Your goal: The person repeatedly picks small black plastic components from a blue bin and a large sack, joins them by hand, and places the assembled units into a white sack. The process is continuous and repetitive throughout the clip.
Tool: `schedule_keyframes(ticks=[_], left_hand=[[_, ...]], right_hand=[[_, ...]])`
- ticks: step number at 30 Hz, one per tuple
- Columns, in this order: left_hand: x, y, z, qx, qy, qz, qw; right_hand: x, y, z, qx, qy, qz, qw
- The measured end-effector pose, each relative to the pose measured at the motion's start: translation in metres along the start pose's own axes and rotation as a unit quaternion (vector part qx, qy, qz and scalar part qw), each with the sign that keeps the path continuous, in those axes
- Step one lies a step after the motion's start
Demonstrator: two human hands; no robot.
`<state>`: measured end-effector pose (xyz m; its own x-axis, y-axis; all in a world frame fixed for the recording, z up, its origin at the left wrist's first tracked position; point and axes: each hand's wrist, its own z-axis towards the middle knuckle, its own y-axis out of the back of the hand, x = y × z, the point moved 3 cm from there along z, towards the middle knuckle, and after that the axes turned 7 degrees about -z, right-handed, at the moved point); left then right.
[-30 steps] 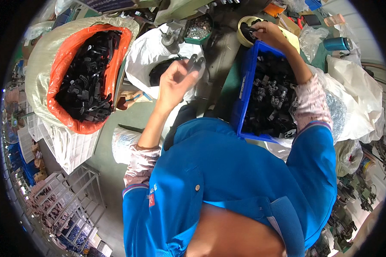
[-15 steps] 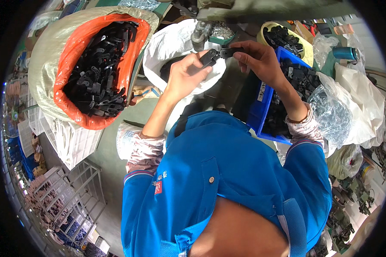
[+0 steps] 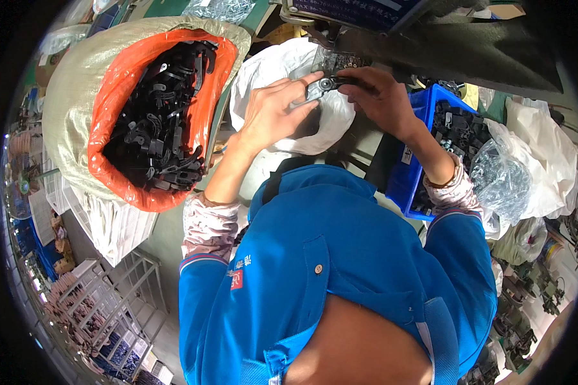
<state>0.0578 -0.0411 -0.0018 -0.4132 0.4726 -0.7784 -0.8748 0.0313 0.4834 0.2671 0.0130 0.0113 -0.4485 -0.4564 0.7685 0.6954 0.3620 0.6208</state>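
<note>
My left hand [image 3: 271, 114] pinches a dark clamp-like part [image 3: 314, 90] with a shiny grey face between thumb and fingers. My right hand [image 3: 386, 102] grips a narrow black lever-shaped piece [image 3: 347, 81] from the other side. The two pieces touch at a round spot [image 3: 328, 84]; whether they are fastened there I cannot tell. Both hands are above a white sack [image 3: 253, 80], with dark contents partly visible below the left hand. Just beyond the fingers sits a clear-sided container of small metal bits [image 3: 348, 61].
An orange-lined woven bag [image 3: 99, 138] full of black lever parts [image 3: 154, 131] stands at left. To the right is a blue bin [image 3: 399, 183] of black parts, beside clear plastic bags [image 3: 504, 170]. A dark machine body [image 3: 456, 54] overhangs the far side. White metal racks [image 3: 125, 289] stand lower left.
The view has shifted, bringing more of the machine into the top. My hands have brought the two pieces together and turned them, so the left one shows its grey metal face.
</note>
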Motion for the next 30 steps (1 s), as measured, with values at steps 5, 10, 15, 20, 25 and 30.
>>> schedule_keyframes(ticks=[5,10,15,20,25,30], left_hand=[[0.008,0.018,0.021,0.061,-0.091,0.094,0.990],[0.010,0.031,0.049,0.035,-0.156,0.070,0.985],[0.024,0.025,0.057,0.092,-0.059,0.079,0.991],[0.037,0.024,0.062,0.180,0.042,0.061,0.981],[0.034,0.035,0.047,0.124,0.024,0.037,0.991],[0.030,0.038,0.044,0.132,0.046,0.048,0.989]], right_hand=[[-0.008,-0.017,0.005,-0.074,0.020,-0.005,0.997],[-0.005,-0.014,0.015,-0.121,0.048,-0.050,0.990],[-0.034,-0.022,0.014,-0.067,-0.052,-0.055,0.995],[-0.039,-0.023,0.019,-0.006,-0.168,0.091,0.981],[-0.035,-0.014,0.023,-0.011,-0.163,0.089,0.983],[-0.079,-0.017,0.037,0.077,-0.141,0.161,0.974]])
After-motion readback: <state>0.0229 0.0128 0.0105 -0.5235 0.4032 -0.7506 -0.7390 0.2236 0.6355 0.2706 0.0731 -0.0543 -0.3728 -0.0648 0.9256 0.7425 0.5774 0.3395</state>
